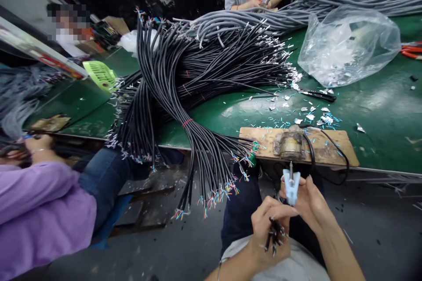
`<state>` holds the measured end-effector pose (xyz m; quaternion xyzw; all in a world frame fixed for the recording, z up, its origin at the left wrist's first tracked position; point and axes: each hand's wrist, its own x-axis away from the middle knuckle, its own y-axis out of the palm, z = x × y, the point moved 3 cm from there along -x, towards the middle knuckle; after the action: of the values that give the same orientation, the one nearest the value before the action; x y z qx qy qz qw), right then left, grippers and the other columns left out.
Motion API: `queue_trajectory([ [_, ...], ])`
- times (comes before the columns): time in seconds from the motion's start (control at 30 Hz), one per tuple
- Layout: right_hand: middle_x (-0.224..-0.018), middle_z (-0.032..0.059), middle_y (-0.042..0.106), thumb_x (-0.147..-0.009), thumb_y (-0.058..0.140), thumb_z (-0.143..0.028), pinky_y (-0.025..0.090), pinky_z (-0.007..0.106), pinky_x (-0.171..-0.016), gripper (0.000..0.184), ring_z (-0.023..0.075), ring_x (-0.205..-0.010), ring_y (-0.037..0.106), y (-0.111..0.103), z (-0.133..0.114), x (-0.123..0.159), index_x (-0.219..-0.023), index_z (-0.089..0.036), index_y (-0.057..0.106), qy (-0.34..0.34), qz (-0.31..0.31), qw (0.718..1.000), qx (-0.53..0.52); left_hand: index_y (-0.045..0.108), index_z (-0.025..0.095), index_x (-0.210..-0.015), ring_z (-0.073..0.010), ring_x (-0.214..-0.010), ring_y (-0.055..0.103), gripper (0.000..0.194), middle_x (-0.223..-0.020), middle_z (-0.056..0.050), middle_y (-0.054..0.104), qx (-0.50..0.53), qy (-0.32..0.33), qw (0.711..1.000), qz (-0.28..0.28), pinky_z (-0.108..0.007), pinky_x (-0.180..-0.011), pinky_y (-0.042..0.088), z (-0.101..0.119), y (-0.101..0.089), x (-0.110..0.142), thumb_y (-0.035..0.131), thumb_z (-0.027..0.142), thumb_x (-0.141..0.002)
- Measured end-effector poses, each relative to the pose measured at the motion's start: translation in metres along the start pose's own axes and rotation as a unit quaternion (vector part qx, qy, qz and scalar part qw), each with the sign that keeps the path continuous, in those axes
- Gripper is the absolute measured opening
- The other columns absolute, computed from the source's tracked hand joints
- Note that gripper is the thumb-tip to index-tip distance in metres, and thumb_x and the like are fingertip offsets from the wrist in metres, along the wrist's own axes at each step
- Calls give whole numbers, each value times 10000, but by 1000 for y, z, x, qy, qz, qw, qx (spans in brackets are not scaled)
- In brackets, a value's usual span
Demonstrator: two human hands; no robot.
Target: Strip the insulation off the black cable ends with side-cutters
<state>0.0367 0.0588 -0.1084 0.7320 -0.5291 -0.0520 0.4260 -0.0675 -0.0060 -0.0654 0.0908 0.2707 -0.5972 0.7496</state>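
My left hand (272, 221) is closed around a bundle of short black cables (275, 235), whose stripped ends stick out below the fingers. Its fingertips reach towards the bottom of a light blue plastic clip (291, 186). My right hand (311, 204) curls around this clip from behind and from the right, with part of the fingers hidden. The clip sits at the metal shaft (291, 167) of a small, dirty cylindrical motor-like device (290, 144). That device is fixed on a wooden board (325, 142) at the table edge.
Black cables (184, 79) with stripped coloured ends pile up on the green table (382, 140), some overhanging its edge. Behind them lie grey cables (250, 19). A clear plastic bag (349, 48), foil scraps (325, 119) and a green fan (100, 75) are around. A purple-sleeved person (42, 215) sits at left.
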Motion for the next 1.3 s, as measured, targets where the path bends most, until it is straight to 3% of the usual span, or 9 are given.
queue_trajectory([
  [0.23, -668, 22, 578, -807, 569, -475, 470, 261, -656, 303, 141, -654, 545, -17, 5, 15, -812, -186, 663, -37, 31, 998, 50, 609, 194, -911, -118, -602, 539, 172, -702, -19, 589, 41, -30, 999, 18, -222, -538, 427, 5, -3, 2, 491, 91, -841],
  [0.33, -647, -1, 552, -806, 612, -372, 445, 195, -625, 201, 104, -633, 515, -20, 8, 27, -768, -177, 644, -53, 34, 995, 76, 586, 183, -847, -114, -610, 534, 102, -683, -11, 572, 79, -92, 992, 30, -223, -565, 422, -1, -5, 13, 516, 109, -843],
  [0.47, -661, -9, 576, -793, 643, -279, 441, 154, -594, 91, 91, -625, 531, -18, 7, 44, -811, -190, 647, -119, 55, 971, 199, 539, 154, -774, -114, -621, 519, 130, -695, -18, 540, 206, -233, 950, -3, -235, -586, 416, -11, -5, 26, 537, 244, -868],
  [0.63, -779, -22, 627, -770, 666, -209, 463, 126, -693, 109, 86, -714, 581, -2, 3, 60, -874, -239, 654, -204, 138, 932, 266, 548, 122, -702, -55, -473, 426, 260, -635, -11, 520, 290, -318, 902, -31, -176, -441, 334, -13, -7, 25, 608, 344, -823],
  [0.73, -852, -14, 671, -807, 619, -176, 484, 148, -743, 183, 104, -783, 626, 4, 1, 63, -963, -267, 646, -213, 95, 924, 304, 537, 125, -717, -8, -356, 332, 246, -626, -4, 539, 338, -349, 873, -47, -142, -329, 230, -14, -7, 25, 618, 335, -815],
  [0.87, -969, 4, 689, -830, 569, -109, 512, 213, -802, 307, 138, -883, 651, 3, 0, 64, -1070, -296, 611, -217, 20, 906, 364, 533, 130, -723, 0, -327, 324, 233, -609, -6, 566, 365, -359, 857, -56, -120, -299, 216, -16, -5, 29, 640, 324, -797],
  [1.07, -852, -8, 659, -726, 654, -18, 519, 194, -711, 353, 126, -769, 632, 0, -4, 66, -977, -265, 637, -310, 23, 870, 383, 619, 110, -702, -2, -312, 306, 207, -580, -2, 537, 393, -391, 830, -66, -139, -298, 206, -20, -4, 30, 669, 308, -733],
  [1.17, -829, 4, 645, -726, 655, -34, 525, 181, -652, 285, 124, -719, 626, 0, -6, 65, -928, -235, 648, -289, 31, 879, 378, 675, 83, -607, -33, -345, 316, 256, -532, -21, 489, 416, -420, 799, -111, -174, -320, 165, -19, -4, 29, 653, 333, -657],
  [1.3, -855, 31, 671, -754, 635, -77, 546, 225, -689, 221, 156, -767, 651, 9, -10, 67, -923, -220, 650, -270, 34, 891, 362, 655, 85, -511, -55, -355, 290, 306, -440, -11, 400, 387, -460, 781, -170, -212, -369, 141, -14, -3, 25, 620, 372, -609],
])
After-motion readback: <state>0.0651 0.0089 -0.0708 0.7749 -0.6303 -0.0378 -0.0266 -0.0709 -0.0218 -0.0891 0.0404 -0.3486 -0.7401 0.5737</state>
